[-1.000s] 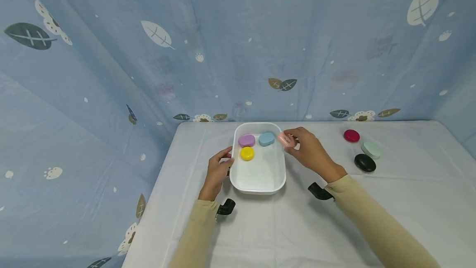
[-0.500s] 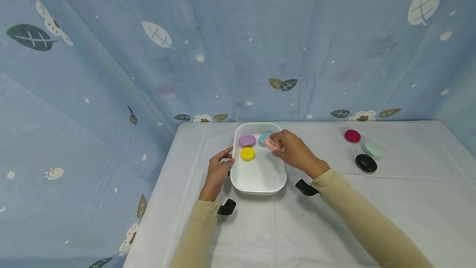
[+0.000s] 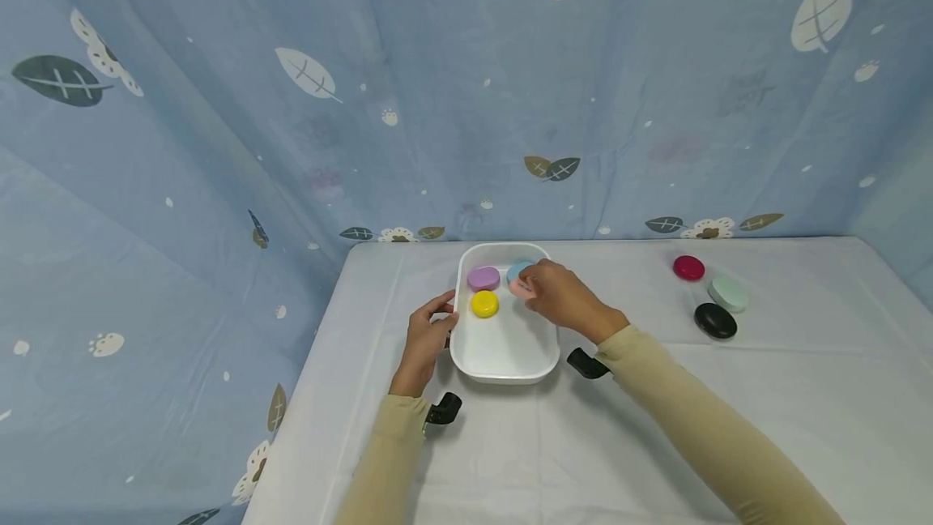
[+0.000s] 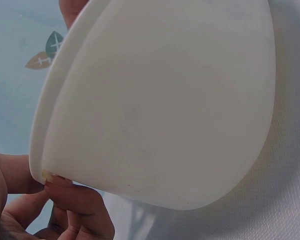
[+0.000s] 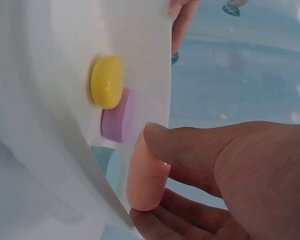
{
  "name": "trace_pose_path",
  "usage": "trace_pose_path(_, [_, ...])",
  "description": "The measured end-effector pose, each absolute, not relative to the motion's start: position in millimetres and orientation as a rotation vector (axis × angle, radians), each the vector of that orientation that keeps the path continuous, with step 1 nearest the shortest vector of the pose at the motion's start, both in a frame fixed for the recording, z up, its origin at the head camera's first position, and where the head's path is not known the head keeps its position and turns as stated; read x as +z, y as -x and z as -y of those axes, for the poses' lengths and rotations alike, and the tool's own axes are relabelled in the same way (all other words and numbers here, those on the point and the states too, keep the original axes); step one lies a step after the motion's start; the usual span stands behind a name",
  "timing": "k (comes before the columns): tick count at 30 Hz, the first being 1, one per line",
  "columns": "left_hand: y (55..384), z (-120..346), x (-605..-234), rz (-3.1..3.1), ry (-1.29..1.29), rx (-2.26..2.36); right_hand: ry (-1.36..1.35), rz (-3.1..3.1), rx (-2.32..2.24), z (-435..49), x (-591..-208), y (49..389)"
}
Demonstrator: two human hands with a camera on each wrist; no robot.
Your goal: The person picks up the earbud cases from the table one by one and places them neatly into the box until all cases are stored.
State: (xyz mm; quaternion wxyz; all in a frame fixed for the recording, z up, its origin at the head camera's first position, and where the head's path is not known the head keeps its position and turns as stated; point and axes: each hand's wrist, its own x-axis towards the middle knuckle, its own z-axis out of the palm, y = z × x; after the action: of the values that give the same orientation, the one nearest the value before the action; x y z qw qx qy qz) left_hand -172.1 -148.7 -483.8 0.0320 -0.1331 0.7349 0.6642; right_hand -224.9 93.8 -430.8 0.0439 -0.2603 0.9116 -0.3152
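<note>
My right hand (image 3: 568, 298) pinches a peach soap bar (image 5: 149, 175) between thumb and fingers, over the far right part of a white plastic tray (image 3: 503, 355). The tray's left rim is gripped by my left hand (image 3: 425, 343); in the left wrist view, thumb and fingers pinch its edge, and the tray's outer wall (image 4: 160, 110) fills most of the picture. Inside the tray lie a purple soap bar (image 3: 483, 279), a round yellow soap bar (image 3: 484, 304) and a blue soap bar (image 3: 516, 270). The blue one is partly hidden behind my right hand and the peach bar.
On the white-covered table (image 3: 627, 444), to the right, lie a red soap bar (image 3: 688, 267), a pale green one (image 3: 727, 294) and a black one (image 3: 715, 320). A blue patterned curtain (image 3: 437, 104) hangs along the table's back edge and left side.
My right hand has carried the peach soap bar leftward from the tray's right rim to over its inside, lowering it close to the blue bar. My left hand has stayed on the rim.
</note>
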Motion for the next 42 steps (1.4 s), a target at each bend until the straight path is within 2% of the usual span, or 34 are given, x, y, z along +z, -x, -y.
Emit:
trace_pose_path(8, [172.4, 148.0, -482.9, -2.270, 0.421, 2.035, 0.927, -2.821, -0.904, -87.5, -435.1, 226.7])
trace_pose_path(25, [173.2, 149.0, -485.4, -2.261, 0.411, 2.051, 0.787, -2.785, -0.861, -84.2, -439.7, 220.5])
trace_pose_path(32, [173.0, 148.0, -485.3, -2.257, 0.401, 2.054, 0.751, -2.860, -1.017, -110.8, -438.7, 202.8])
trace_pose_path(42, [175.2, 148.8, -489.1, -2.261, 0.408, 2.065, 0.573, -3.058, -1.160, -182.8, -451.7, 181.1])
